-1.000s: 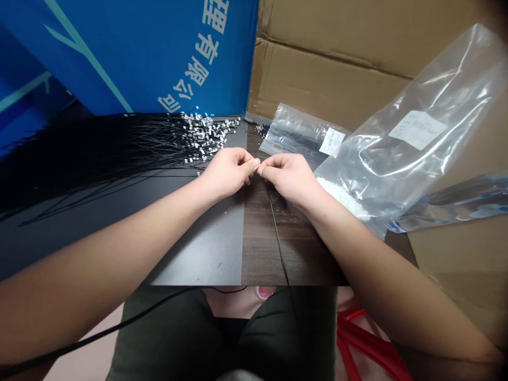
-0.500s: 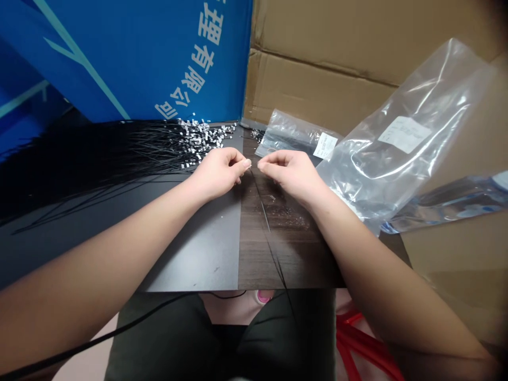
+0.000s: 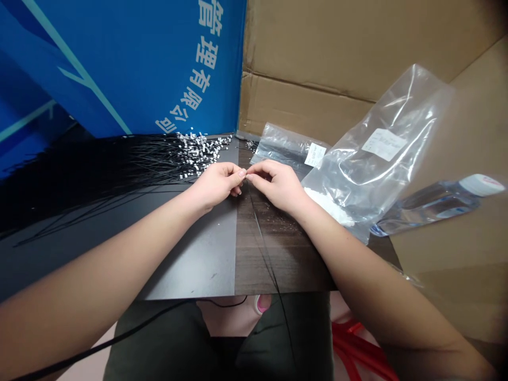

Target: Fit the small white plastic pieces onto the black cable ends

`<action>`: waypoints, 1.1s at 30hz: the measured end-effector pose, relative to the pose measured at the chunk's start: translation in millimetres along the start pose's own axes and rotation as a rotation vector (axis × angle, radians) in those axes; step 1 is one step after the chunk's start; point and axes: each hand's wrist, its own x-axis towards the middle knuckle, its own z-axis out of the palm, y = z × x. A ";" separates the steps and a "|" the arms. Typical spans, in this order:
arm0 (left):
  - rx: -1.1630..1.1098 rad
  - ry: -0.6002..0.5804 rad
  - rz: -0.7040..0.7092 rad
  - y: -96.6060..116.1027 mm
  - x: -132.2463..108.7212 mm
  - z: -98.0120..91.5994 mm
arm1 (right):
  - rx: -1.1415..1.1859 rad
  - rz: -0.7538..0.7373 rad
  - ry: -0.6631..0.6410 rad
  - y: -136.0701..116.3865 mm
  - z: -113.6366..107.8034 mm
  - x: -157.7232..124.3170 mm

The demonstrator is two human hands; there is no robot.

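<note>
My left hand [image 3: 218,184] is closed in a pinch on the end of a thin black wire [image 3: 262,241]. The wire slants down from the fingertips, across the table's front edge and over the lap. My right hand [image 3: 279,186] pinches right beside it, fingertips meeting those of my left; whatever lies between them is too small to make out. To the left lies a large pile of black wires [image 3: 130,161], with small white end pieces [image 3: 198,154] bunched at its right end, close to my left hand.
A clear plastic bag [image 3: 391,174] with a white label leans to the right, a flatter labelled bag [image 3: 286,144] behind my right hand. A water bottle [image 3: 432,205] lies farther right. A blue panel [image 3: 130,63] and cardboard [image 3: 317,47] stand at the back.
My right hand has closed the gap to my left, and the fingertips now meet. The camera view has shifted slightly, showing more of the bottle.
</note>
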 end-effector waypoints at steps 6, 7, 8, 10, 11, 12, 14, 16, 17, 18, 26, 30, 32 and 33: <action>-0.270 -0.032 -0.061 3.0 -2.1 4.6 | -0.038 -0.054 0.032 -0.4 1.8 -0.5; -0.297 -0.033 -0.075 4.5 -2.7 5.0 | -0.032 -0.067 0.045 -0.5 2.3 -0.7; -0.322 -0.032 -0.092 5.9 -3.3 5.2 | -0.026 -0.079 0.060 -0.4 2.8 -0.9; -0.376 -0.030 -0.117 7.7 -3.9 5.3 | -0.019 -0.097 0.099 0.2 4.0 -0.9; -0.402 -0.034 -0.124 8.1 -4.0 5.2 | -0.019 -0.104 0.122 0.8 4.6 -0.9; -0.421 -0.042 -0.128 8.2 -4.1 5.2 | -0.021 -0.108 0.144 1.7 5.1 -0.8; -0.424 -0.049 -0.122 7.8 -4.4 5.4 | -0.023 -0.110 0.189 3.8 5.9 -0.5; -0.380 -0.048 -0.104 7.6 -5.1 6.3 | -0.022 -0.101 0.225 6.0 6.3 -0.3; -0.353 -0.045 -0.087 7.7 -5.6 7.0 | -0.020 -0.097 0.238 6.9 6.4 -0.2; -0.327 -0.042 -0.068 7.9 -6.0 7.8 | -0.015 -0.093 0.248 7.5 6.4 -0.2; -0.094 0.039 0.098 7.1 -2.8 7.6 | 0.122 0.008 0.207 4.9 5.2 -0.9; 0.036 0.042 0.165 5.7 -1.7 2.9 | 0.280 0.110 0.083 9.0 0.7 1.5; 0.105 0.030 0.188 5.7 -1.6 1.1 | 0.325 0.122 0.012 11.5 -1.6 3.1; 0.135 0.024 0.195 5.8 -1.7 0.4 | 0.339 0.126 -0.009 12.1 -2.5 3.7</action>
